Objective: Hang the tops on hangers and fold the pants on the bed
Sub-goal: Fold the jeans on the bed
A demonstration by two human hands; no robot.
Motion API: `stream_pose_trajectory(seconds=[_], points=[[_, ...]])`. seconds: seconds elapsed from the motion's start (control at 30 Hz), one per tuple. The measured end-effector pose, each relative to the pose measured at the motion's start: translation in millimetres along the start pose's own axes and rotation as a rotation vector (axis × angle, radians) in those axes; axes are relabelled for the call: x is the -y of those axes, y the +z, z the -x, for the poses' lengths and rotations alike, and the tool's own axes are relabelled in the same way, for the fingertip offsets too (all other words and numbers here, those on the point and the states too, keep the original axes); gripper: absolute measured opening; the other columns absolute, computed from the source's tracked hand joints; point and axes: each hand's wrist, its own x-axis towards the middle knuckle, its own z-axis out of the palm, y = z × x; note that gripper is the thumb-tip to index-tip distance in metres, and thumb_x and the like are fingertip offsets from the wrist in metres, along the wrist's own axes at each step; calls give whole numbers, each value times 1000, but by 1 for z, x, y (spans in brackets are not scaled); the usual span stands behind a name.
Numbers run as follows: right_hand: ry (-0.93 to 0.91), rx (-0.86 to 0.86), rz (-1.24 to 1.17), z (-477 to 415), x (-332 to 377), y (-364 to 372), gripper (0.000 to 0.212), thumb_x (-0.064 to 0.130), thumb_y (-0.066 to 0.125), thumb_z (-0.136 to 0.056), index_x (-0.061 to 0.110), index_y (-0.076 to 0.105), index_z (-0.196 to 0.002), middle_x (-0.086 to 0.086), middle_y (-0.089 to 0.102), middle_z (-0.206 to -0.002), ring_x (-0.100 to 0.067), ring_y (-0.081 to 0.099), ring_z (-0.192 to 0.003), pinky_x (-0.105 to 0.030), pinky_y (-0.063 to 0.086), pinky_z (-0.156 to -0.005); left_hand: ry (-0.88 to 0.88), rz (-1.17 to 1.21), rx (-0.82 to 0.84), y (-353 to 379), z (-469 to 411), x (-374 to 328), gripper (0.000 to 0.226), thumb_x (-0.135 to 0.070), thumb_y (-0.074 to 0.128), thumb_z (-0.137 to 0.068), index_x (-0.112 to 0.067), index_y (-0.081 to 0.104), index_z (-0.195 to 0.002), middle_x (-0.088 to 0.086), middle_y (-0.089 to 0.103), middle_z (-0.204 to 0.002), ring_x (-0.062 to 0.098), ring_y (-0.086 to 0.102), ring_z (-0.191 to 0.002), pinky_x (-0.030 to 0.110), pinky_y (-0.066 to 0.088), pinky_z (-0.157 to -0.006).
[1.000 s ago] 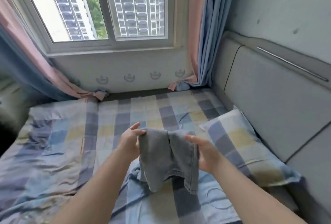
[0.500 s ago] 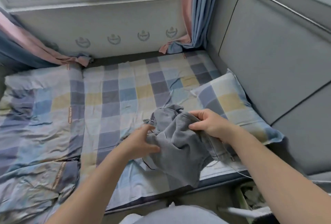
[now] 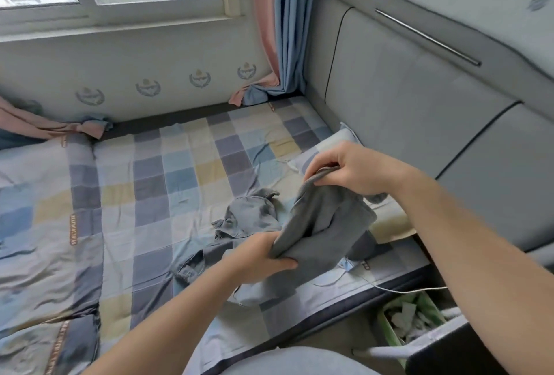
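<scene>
Though open before, the left hand (image 3: 260, 257) now grips the pants (image 3: 323, 224).

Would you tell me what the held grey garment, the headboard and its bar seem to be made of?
Grey garment: soft matte cloth, perhaps washed denim or cotton; it drapes and creases. Headboard: padded grey upholstery, matte, with seamed panels; fabric or leatherette unclear. Bar: likely metal, with a shiny highlight.

One left hand (image 3: 258, 257), one right hand (image 3: 355, 169), one grey garment (image 3: 323, 224), one denim garment (image 3: 248, 216).
</scene>
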Motion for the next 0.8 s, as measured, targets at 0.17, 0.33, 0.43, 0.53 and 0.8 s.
stream_pose_trajectory(seconds=[0.17,0.33,0.43,0.53,0.8], points=[[26,-259,134,-7,-10,12,29,6,58,-96,23,73,-113,5,72,-113,-14,63,-109,-39,46,-103,-83,134,-163,-1,13,10,13,-33,54,-100,-24,63,-98,-7,70,-93,16,64,-88,40,51,-83],[66,-483,146,-12,-17,32,33,15,59,-97,21,65,-128,3,65,-128,-21,57,-121,-50,36,-109,-188,452,-383,-19,17,-1,21,-24,56,-101,-6,67,-98,19,70,-95,35,66,-90,50,53,-79],[58,-436,2,-10,-19,50,35,16,61,-97,18,60,-132,1,60,-131,-16,54,-121,-42,41,-108,-280,741,-477,-31,19,-11,16,-23,56,-102,-17,71,-99,9,75,-96,27,70,-94,45,55,-84],[65,-391,-150,-5,-20,71,27,19,60,-99,17,64,-125,3,66,-120,-8,61,-107,-27,49,-96,-315,988,-546,-43,20,-20,16,-20,55,-102,-11,68,-104,15,72,-106,28,68,-100,47,54,-91],[121,-246,-551,11,-18,142,39,51,64,-87,34,54,-121,23,63,-110,5,58,-103,-14,48,-84,-238,1288,-587,-68,25,-44,20,-16,55,-102,-4,66,-113,15,72,-105,27,71,-97,41,61,-81]])
